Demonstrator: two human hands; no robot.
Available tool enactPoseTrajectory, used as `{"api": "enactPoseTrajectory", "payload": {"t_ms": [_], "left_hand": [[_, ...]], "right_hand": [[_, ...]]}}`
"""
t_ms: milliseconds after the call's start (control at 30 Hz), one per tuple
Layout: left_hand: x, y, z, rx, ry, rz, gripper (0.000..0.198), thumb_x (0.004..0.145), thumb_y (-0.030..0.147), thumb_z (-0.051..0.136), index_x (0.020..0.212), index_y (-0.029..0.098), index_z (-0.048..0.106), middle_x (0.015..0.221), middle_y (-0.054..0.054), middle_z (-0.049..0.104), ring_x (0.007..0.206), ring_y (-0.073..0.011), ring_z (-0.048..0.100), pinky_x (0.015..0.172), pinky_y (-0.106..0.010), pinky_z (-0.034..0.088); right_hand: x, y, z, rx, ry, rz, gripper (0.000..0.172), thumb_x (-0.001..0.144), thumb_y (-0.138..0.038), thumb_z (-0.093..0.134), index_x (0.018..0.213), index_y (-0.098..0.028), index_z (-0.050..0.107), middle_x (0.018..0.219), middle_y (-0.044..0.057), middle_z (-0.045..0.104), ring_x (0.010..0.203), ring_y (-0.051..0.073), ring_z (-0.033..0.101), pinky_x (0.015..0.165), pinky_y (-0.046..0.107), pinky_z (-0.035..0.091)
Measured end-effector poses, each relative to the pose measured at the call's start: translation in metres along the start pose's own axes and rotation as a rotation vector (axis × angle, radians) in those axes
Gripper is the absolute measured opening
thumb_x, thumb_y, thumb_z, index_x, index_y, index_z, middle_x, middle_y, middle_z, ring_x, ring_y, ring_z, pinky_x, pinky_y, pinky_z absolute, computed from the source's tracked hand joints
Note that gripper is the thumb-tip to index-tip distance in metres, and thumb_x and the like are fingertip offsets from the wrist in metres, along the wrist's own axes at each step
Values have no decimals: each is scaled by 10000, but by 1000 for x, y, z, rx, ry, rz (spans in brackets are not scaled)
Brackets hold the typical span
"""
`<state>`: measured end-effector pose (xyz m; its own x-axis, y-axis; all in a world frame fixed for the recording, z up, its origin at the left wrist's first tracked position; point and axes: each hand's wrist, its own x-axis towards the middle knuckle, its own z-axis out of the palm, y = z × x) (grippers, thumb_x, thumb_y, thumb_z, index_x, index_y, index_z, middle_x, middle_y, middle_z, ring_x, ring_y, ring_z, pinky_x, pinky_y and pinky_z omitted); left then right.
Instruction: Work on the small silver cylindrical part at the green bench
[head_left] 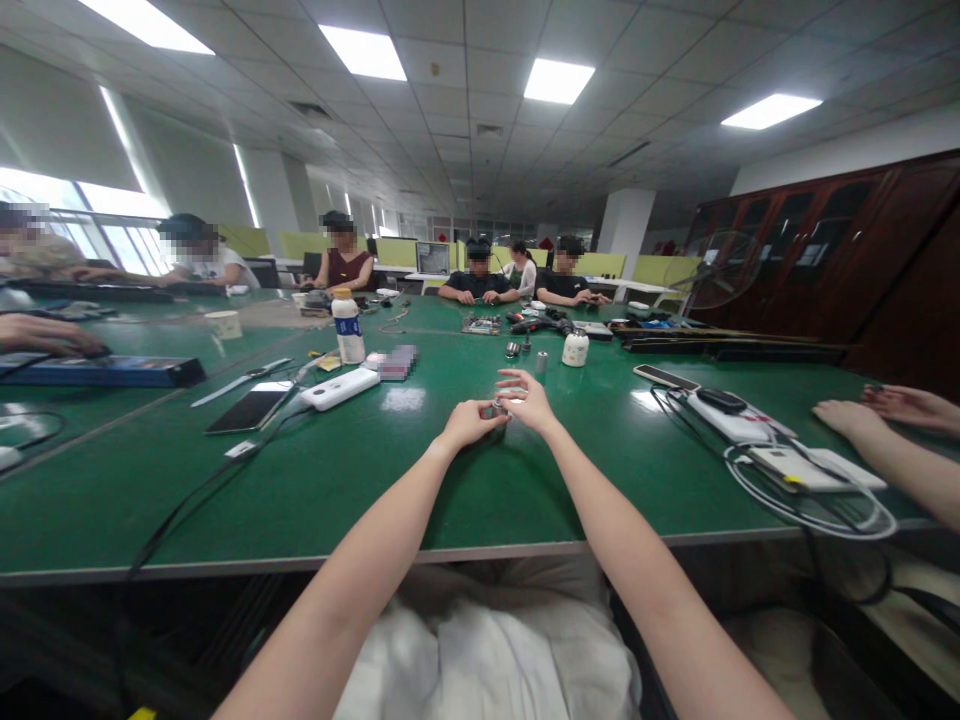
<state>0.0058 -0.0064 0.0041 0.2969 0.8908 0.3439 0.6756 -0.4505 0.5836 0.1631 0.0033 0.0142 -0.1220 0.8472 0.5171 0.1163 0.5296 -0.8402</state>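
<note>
Over the green table, both hands meet around a small silvery metal part (498, 406), mostly hidden by the fingers. My left hand (472, 424) is closed on it from the left, low over the tabletop. From the right, my right hand (531, 402) has thumb and index finger at its top, while the other fingers stretch out. Its exact kind is too small to make out. Just beyond the hands stands a small silver cylinder (541, 361). Small shiny metal pieces (513, 350) lie behind it, beside a white spotted flask (575, 348).
Left on the green table (360, 500) are a white power bank (341, 389), a phone (251, 408) with cables, and a bottle (348, 328). To the right lie a white device (814, 468), coiled cable and another phone (666, 377). A co-worker's hands (847, 420) rest at far right; others sit opposite.
</note>
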Motion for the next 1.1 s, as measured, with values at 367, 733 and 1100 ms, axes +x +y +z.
{"api": "enactPoseTrajectory", "payload": {"t_ms": [367, 733, 1100], "left_hand": [[-1, 0, 1, -10, 0, 15, 459, 736, 587, 618, 915, 182, 741, 530, 19, 554, 529, -143, 497, 515, -227, 290], [-1, 1, 0, -18, -3, 24, 528, 741, 571, 610, 1060, 164, 716, 544, 24, 537, 537, -141, 478, 522, -227, 294], [0, 0, 1, -14, -2, 25, 540, 737, 588, 604, 1060, 170, 715, 540, 28, 520, 536, -141, 475, 510, -227, 284]], "right_hand": [[8, 5, -8, -75, 129, -5, 445, 690, -182, 678, 1121, -198, 570, 970, 55, 668, 797, 156, 695, 776, 317, 584], [2, 39, -22, -291, 27, 257, 419, 577, 62, 653, 941, -144, 682, 768, 31, 698, 588, 118, 659, 645, 260, 576], [-1, 29, -23, -343, 49, 197, 377, 605, 34, 658, 922, -166, 696, 801, 33, 704, 619, 129, 666, 684, 287, 575]]}}
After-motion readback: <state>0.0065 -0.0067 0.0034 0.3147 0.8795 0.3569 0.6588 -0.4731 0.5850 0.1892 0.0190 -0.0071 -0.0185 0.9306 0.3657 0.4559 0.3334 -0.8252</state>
